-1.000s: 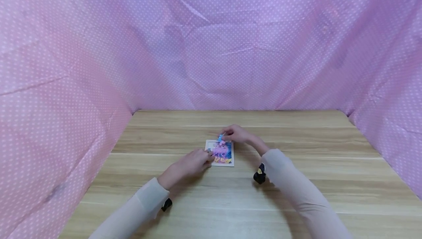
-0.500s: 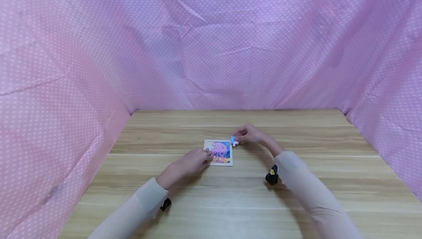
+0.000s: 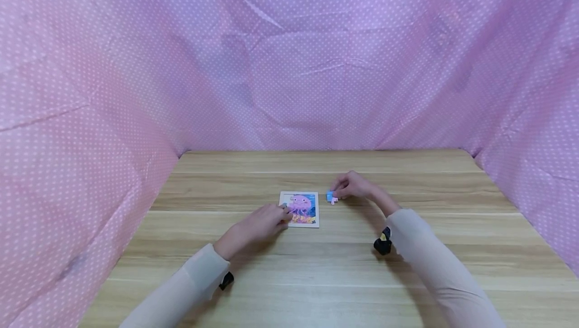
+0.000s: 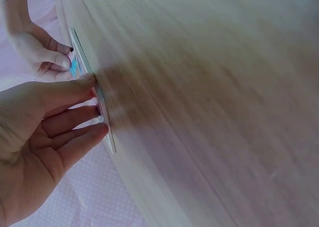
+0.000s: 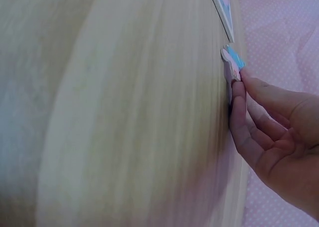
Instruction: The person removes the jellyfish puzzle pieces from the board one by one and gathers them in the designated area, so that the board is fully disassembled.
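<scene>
Head view: left hand (image 3: 267, 221) lay at left edge of jellyfish puzzle (image 3: 304, 207), which sat flat on wooden table (image 3: 289, 278). Left wrist view showed thumb and fingers spread apart, tips touching puzzle. Right hand (image 3: 355, 185) pinched blue-and-pink piece (image 3: 330, 196) between thumb and fingers, piece just beside puzzle's right edge, apart from it. Pale sleeves (image 3: 431, 265) covered forearms; pink dotted cloth (image 3: 316, 87) hung behind table.

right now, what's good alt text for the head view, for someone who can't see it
A person's right hand pinches a blue-and-pink puzzle piece right of a framed jellyfish puzzle, whose left side the left hand touches. Wooden table, pink dotted cloth behind.
</scene>
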A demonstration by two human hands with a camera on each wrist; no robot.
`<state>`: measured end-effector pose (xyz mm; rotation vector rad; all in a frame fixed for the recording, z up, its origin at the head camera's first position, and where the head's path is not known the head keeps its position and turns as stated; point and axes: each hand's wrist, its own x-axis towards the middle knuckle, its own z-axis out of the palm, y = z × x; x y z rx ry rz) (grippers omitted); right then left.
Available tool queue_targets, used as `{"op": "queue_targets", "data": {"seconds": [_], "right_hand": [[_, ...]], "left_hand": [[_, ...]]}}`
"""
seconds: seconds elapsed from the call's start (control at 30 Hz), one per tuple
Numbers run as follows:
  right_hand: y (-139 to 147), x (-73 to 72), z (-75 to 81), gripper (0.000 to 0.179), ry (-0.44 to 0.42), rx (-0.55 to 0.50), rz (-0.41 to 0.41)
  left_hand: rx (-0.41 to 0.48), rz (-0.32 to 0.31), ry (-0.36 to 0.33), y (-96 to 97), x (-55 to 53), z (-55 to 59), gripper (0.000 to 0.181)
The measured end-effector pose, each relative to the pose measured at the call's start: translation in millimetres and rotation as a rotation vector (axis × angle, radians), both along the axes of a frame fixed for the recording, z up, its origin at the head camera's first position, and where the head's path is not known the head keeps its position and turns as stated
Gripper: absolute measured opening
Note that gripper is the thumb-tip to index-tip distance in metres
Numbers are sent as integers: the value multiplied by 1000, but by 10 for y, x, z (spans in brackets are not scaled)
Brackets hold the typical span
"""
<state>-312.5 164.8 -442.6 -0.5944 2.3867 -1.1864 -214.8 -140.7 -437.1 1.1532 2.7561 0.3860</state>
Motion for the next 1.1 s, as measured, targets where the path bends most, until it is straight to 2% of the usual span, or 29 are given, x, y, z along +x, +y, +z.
{"op": "queue_targets", "data": {"seconds": [0.3, 0.53, 0.6, 0.9, 1.1], "right_hand": [[-16, 9, -4, 13, 55, 42, -21], [-47, -2, -19, 7, 237, 150, -18], [-47, -3, -24, 6, 260, 152, -13], [-37, 16, -11, 7, 226, 136, -24], [-22, 18, -18, 13, 158, 106, -61]], "left_hand": [[1, -14, 18, 7, 10, -11, 8], [-7, -9, 25, -4, 8, -11, 7], [-9, -10, 28, -4, 8, -13, 7], [6, -27, 41, -7, 3, -24, 7], [1, -18, 32, -15, 8, -23, 6]]}}
